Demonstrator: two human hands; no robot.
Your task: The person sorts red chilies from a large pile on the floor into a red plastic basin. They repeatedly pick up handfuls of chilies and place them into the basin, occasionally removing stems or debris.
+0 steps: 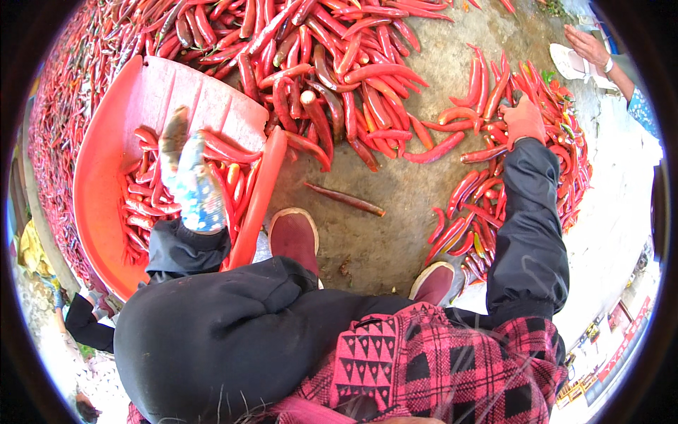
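Note:
My left hand (196,180), in a blue-and-white patterned glove with brown-stained fingers, is over a red plastic scoop (100,175) by my left leg. Its fingers look extended and apart, though motion blurs them, and I see nothing held. Red chili peppers (145,199) lie in the scoop under and around this hand. To the right, my right hand (524,122) wears an orange glove with dark fingertips. It reaches down into another pile of red chili peppers (569,153). Its fingertips are partly hidden, so I cannot tell whether they grip a pepper.
A large heap of chili peppers (328,69) spreads ahead and left over the concrete floor (365,249). One dark red pepper (344,200) lies alone before my maroon boots (294,238). Another person's hand (587,47) is at the upper right, near a white shoe (574,63).

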